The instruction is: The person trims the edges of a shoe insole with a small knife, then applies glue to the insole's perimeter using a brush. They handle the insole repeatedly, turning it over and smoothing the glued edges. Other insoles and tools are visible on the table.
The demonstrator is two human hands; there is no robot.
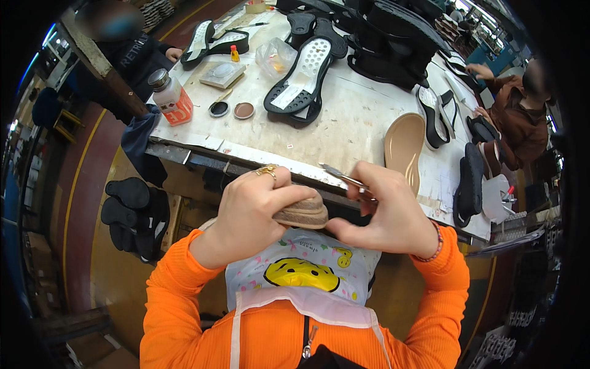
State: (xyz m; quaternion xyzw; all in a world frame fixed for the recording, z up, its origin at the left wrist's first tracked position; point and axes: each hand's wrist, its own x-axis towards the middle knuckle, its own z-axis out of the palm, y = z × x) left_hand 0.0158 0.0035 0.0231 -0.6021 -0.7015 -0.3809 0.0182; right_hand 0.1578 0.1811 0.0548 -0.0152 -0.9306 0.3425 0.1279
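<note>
Above my lap my left hand (252, 209) is closed round a brown shoe sole (301, 213) with a layered, woven-looking side; much of it is hidden by the fingers. My right hand (393, 212) grips a slim metal tool (341, 175), its pointed end toward the table and its exact kind unclear. The right thumb reaches to the sole's right end, touching it or very close. Just beyond the right hand lies a tan sole (404, 147) with a smooth top, at the table's front edge.
On the white table (239, 144) stand a bottle with a metal cap (172, 98), two small round dishes of dark and brown colour (244, 110), black-and-white soles (304, 77) and stacked black soles (396, 43). Co-workers sit right (522, 117) and stand left (132, 61). More black soles (136, 215) are piled low left.
</note>
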